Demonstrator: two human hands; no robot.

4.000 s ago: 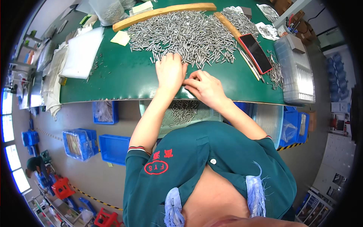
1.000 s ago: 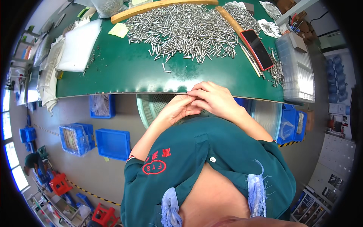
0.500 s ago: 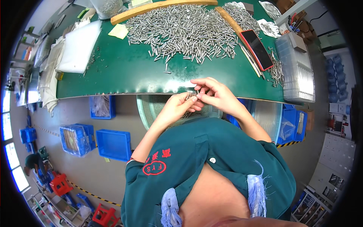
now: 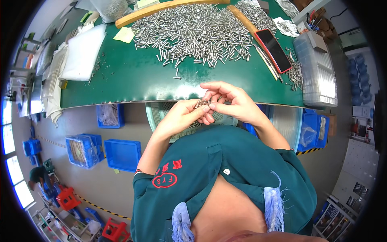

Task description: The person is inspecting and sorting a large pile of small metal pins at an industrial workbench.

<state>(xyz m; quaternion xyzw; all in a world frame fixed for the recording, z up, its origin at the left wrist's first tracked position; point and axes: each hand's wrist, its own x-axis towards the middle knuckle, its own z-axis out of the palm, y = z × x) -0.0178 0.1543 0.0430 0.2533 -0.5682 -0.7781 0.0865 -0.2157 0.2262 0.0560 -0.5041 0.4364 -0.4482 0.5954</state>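
Close to the front edge of the green table, my left hand is closed around a bunch of small metal pins. My right hand meets it from the other side, thumb and fingers pinched at the same bunch. Whether a separate pin sits in the right fingertips is too small to tell. Below both hands is a pale green basket, partly hidden by them. Farther back on the table lies a wide pile of similar metal pins, with a couple of stray ones in front of it.
Wooden bars border the pile. A red-edged phone lies at its right, near stacked clear plastic trays. White foam sheets lie at left. Blue bins stand on the floor, and another person is far off at left.
My right hand has shifted slightly, its fingers curling closer over the bunch. The left hand still holds the pins in nearly the same place.
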